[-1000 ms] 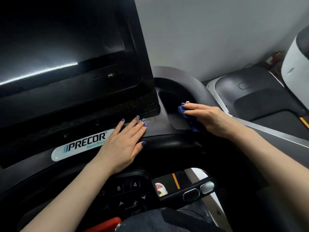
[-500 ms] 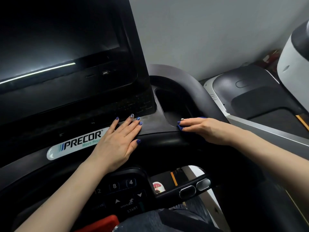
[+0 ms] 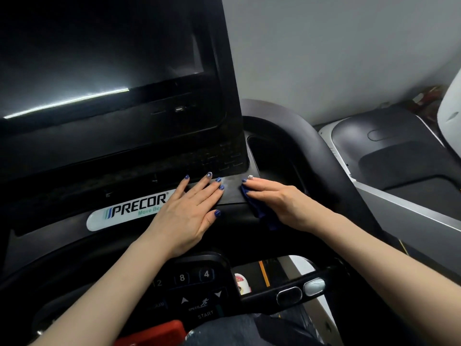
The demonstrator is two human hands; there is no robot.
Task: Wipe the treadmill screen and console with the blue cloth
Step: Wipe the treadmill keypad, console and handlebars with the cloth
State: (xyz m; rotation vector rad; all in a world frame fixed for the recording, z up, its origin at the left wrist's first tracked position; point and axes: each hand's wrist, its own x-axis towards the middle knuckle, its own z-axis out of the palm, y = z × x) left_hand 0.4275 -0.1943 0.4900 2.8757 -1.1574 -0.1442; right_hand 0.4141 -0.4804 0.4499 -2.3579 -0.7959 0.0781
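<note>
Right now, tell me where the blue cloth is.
Blue cloth lies under the right hand on the console ledge, just right of the left hand.

One treadmill screen (image 3: 99, 58), one blue cloth (image 3: 259, 208), two hands, left hand (image 3: 189, 213) and right hand (image 3: 277, 198), one Precor badge (image 3: 129, 211), two oval handlebar sensors (image 3: 289, 295), one red stop button (image 3: 154, 333)

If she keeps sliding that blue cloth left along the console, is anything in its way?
Yes: her left hand lies flat on the console, just left of the blue cloth under her right hand.
</note>
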